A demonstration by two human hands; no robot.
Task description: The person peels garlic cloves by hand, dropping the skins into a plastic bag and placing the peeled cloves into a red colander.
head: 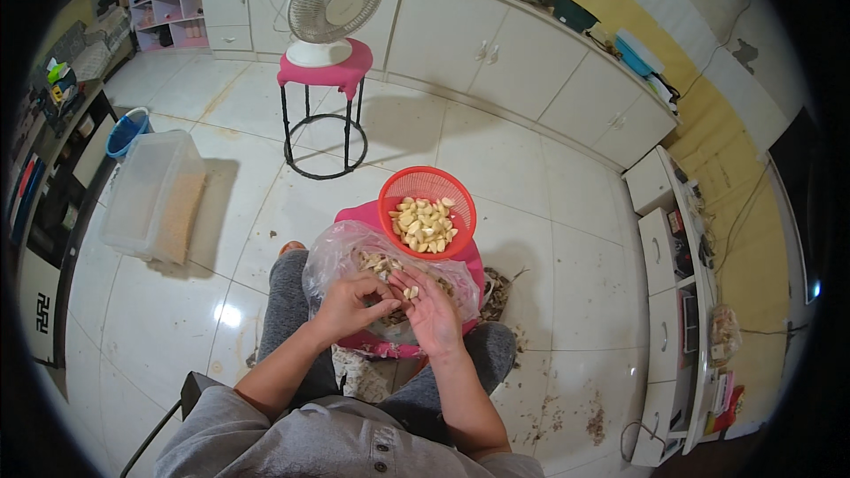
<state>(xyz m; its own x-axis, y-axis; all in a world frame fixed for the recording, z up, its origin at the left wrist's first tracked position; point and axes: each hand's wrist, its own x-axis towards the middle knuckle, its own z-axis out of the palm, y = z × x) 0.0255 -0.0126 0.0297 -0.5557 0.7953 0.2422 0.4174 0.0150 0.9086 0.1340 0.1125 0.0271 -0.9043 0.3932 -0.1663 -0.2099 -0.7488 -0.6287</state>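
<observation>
My right hand [431, 318] lies palm up over a clear plastic bag, with a few pale garlic cloves [411, 292] on its fingers. Close beside it, my left hand [355, 305] has thumb and fingers curled near each other; whether anything is between them is not visible. Garlic with dry skins [378, 264] fills part of the plastic bag [330, 252], which rests on a pink-covered stool [362, 214]. Just beyond the bag, a red plastic basket [427, 176] holds many peeled garlic cloves [423, 226].
A white fan [335, 6] stands on another pink-topped stool [325, 76] ahead. To the left are a translucent storage box [143, 192] and a blue bucket [126, 133]. Garlic skins [495, 295] lie on the floor right of the stool. White cabinets [451, 33] line the far wall.
</observation>
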